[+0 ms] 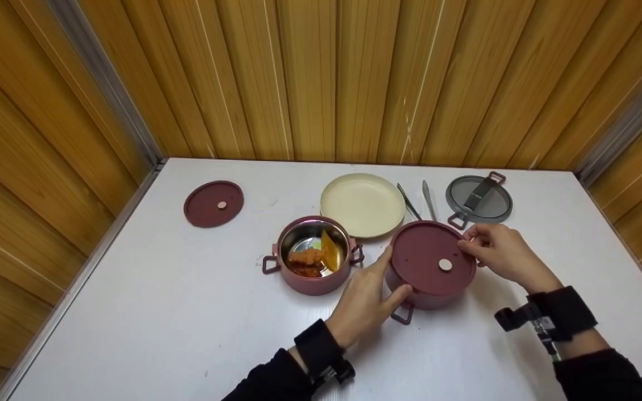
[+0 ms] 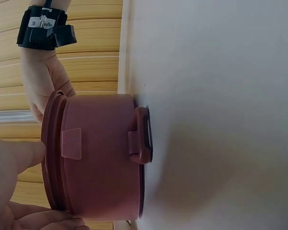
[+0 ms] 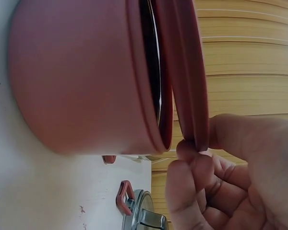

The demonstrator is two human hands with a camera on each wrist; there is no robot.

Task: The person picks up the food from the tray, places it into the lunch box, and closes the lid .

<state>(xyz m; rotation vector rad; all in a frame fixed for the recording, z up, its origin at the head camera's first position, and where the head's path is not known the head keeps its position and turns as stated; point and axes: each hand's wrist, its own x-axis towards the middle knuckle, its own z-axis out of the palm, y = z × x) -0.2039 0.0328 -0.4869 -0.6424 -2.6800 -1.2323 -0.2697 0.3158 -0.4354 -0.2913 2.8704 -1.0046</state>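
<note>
White tbl [image 1: 187, 312], wood-look walls [image 1: 310, 83], grey corner posts [image 1: 110, 81]

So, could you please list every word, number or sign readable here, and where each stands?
"right": on the white label of the black right wrist strap; the characters beside it are too blurred.
Left wrist camera: any marking is too small to read.
Pots and maroon lids: no readable text.

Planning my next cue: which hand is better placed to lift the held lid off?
Probably the right hand: its fingers pinch the lid, raised off the pot there. The left hand touches the opposite side.
</note>
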